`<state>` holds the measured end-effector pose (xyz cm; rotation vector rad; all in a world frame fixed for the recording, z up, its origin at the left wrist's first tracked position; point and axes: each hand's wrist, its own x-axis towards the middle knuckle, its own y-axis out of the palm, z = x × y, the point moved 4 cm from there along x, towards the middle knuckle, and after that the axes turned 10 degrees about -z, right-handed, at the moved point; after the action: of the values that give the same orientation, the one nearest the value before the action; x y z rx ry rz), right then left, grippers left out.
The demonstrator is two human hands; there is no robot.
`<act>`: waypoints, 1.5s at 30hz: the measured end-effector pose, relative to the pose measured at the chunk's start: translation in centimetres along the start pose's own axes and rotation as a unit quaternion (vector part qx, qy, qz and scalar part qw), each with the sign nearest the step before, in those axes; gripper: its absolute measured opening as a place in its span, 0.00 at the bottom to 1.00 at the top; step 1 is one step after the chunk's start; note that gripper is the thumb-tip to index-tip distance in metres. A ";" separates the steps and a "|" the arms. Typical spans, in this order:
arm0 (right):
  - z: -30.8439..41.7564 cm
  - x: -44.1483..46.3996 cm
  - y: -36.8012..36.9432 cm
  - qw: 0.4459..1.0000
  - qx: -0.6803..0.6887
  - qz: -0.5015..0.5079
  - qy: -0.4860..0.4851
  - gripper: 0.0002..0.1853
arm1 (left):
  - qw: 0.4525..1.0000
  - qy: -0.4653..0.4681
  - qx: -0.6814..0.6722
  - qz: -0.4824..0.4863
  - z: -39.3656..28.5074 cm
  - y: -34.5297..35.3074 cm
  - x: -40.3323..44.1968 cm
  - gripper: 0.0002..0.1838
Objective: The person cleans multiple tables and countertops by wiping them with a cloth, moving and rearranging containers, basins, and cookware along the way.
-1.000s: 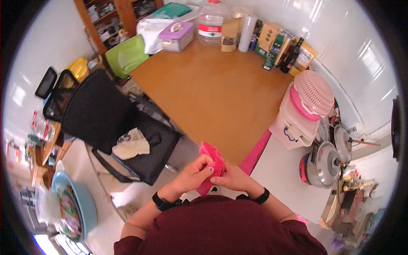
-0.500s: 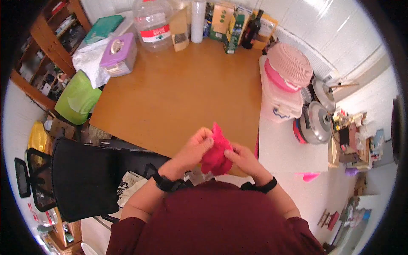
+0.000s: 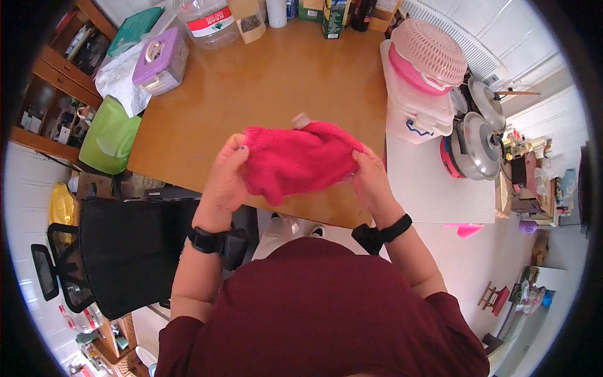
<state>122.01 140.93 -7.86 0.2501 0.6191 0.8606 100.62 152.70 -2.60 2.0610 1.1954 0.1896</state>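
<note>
A bright pinkish-red cloth (image 3: 298, 162) is stretched between my two hands above the front edge of the brown table (image 3: 264, 81). It looks soft and fuzzy, with folds across its middle and a lower left corner drooping. My left hand (image 3: 227, 173) pinches its left end, thumb on top. At the right end, my right hand (image 3: 374, 179) grips the cloth, also with the thumb over it. A small pale tab (image 3: 301, 120) shows at the cloth's upper edge; what it is I cannot make out. Both wrists wear black bands.
A purple-lidded box (image 3: 160, 60), a large clear jug (image 3: 207, 25) and several packages line the table's back and left. To the right stand a pink basket (image 3: 429, 53), a white lidded box (image 3: 419, 116) and a steel pot (image 3: 480, 147). A black chair (image 3: 132, 251) is at left.
The cloth, bunched up before, is now spread wide. My hands have moved apart and farther out over the table, and the view has tilted down.
</note>
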 end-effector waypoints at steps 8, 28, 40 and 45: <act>1.4 1.4 1.7 0.997 -0.041 0.006 -0.062 0.16 | 0.997 -0.022 0.080 0.002 -3.3 -4.4 2.7 0.23; -7.5 7.7 5.9 0.855 -0.495 0.052 -0.142 0.13 | 0.846 0.134 0.489 -0.168 -3.8 -27.2 7.0 0.17; -4.2 5.2 -12.5 0.803 -0.554 -0.157 -0.154 0.17 | 0.689 -0.001 0.688 -0.227 -3.3 -21.0 12.0 0.24; -3.3 6.4 -12.3 0.703 -0.645 -0.196 -0.225 0.28 | 0.662 0.187 0.722 -0.078 0.0 -11.1 12.0 0.22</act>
<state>130.94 137.92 -18.64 -0.9213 -0.4809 0.6022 99.67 165.62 -12.59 3.2845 2.1665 -0.7293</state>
